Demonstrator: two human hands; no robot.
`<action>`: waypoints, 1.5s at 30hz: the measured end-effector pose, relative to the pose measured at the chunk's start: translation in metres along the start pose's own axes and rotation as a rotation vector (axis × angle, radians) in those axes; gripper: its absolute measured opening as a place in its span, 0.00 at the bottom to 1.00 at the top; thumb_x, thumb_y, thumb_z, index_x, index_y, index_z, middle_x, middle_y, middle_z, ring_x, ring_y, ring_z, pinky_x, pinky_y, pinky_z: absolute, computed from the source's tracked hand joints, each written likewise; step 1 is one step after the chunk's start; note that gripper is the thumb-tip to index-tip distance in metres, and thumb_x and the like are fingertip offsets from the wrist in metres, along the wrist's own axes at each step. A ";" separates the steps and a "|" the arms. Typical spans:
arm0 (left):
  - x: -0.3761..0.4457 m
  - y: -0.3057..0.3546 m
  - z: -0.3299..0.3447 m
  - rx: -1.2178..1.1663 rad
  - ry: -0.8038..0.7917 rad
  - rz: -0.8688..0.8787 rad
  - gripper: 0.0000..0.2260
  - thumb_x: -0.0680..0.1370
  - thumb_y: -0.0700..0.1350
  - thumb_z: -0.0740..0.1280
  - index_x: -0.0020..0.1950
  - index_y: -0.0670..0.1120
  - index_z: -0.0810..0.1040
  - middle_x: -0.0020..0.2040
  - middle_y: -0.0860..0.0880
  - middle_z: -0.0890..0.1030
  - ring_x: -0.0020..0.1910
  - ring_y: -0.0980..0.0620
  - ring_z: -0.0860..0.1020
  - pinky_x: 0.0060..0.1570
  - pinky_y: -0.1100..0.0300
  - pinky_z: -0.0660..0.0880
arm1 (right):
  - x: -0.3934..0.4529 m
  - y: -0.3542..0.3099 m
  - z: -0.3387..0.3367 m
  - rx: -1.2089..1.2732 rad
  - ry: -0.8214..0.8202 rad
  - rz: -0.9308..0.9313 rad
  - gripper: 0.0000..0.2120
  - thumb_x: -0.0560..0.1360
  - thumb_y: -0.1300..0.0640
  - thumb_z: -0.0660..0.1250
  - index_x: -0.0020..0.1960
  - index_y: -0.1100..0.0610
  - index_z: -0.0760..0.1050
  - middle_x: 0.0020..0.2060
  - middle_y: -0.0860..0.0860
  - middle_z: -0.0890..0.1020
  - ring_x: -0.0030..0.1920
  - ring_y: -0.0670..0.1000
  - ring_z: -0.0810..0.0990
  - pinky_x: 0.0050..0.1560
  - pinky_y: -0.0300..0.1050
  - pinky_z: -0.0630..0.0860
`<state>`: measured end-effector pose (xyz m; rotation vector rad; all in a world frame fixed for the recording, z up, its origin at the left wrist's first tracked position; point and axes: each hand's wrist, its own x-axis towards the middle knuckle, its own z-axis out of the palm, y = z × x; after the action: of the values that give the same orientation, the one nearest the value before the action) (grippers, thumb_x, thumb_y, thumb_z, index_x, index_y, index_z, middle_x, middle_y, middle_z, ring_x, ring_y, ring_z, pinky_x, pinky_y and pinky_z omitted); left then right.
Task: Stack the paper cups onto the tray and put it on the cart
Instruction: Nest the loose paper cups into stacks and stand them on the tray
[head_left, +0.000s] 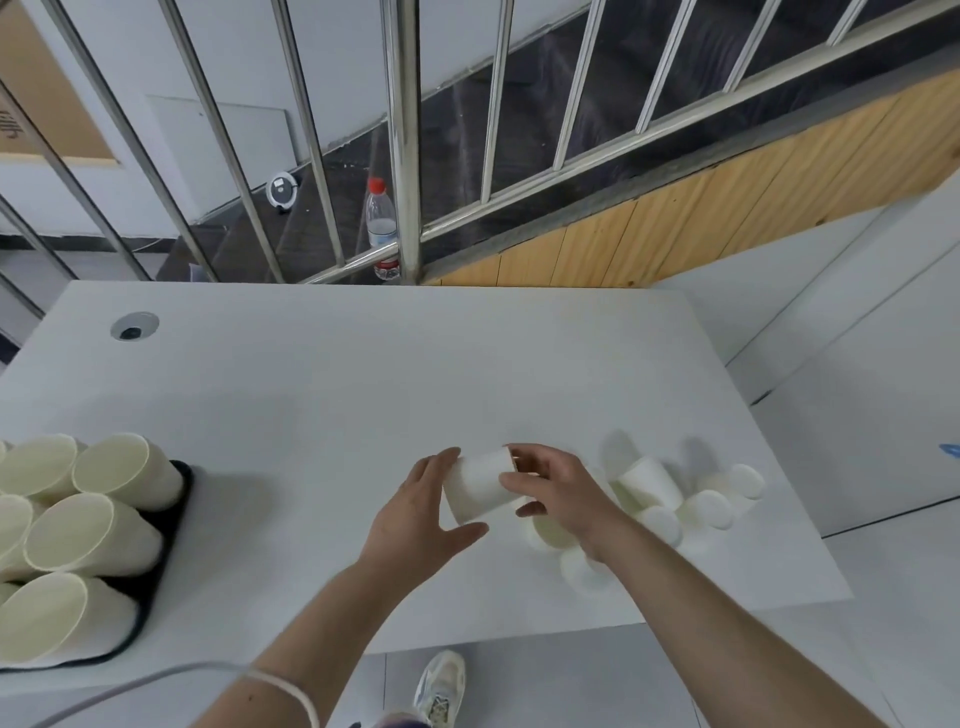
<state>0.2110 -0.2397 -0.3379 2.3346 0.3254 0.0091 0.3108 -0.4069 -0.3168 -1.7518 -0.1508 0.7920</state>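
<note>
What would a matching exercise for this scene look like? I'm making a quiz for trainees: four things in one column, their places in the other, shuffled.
Things:
1. black tray
2. held paper cup
3. water bottle
4. upside-down cups

Places:
A. behind the railing
B. table's right side
C. between both hands
D. table's left edge, loaded with cups

Pairs: 1-D, 2-C, 3-A, 4-B

The left hand and the right hand both grip the held cup.

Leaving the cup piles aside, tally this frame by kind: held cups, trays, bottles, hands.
White paper cup held between both hands: 1
Black tray under the stacked cups: 1
Clear plastic bottle with red cap: 1
Hands, left hand and right hand: 2
Total: 5
</note>
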 end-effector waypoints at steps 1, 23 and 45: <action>0.003 0.001 0.001 -0.047 0.017 0.017 0.36 0.69 0.55 0.74 0.72 0.54 0.60 0.66 0.59 0.68 0.59 0.58 0.72 0.54 0.61 0.73 | 0.000 0.000 -0.004 0.054 -0.020 0.019 0.14 0.75 0.57 0.71 0.60 0.52 0.79 0.55 0.53 0.81 0.52 0.49 0.80 0.48 0.45 0.81; 0.051 -0.024 0.008 0.410 -0.188 -0.057 0.33 0.72 0.46 0.68 0.74 0.53 0.57 0.65 0.50 0.62 0.64 0.49 0.65 0.54 0.59 0.74 | 0.057 0.017 -0.016 -1.152 0.131 -0.023 0.21 0.77 0.44 0.62 0.66 0.52 0.70 0.61 0.49 0.73 0.60 0.52 0.74 0.56 0.46 0.72; 0.066 -0.035 0.013 0.428 -0.187 -0.064 0.34 0.73 0.45 0.67 0.74 0.52 0.55 0.67 0.49 0.61 0.64 0.49 0.66 0.55 0.59 0.73 | 0.074 0.026 -0.012 -0.818 0.129 -0.123 0.13 0.74 0.61 0.62 0.57 0.55 0.77 0.38 0.42 0.71 0.40 0.44 0.71 0.45 0.38 0.69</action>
<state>0.2681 -0.2095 -0.3774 2.7189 0.3321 -0.3386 0.3672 -0.3902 -0.3709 -2.5218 -0.5494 0.5502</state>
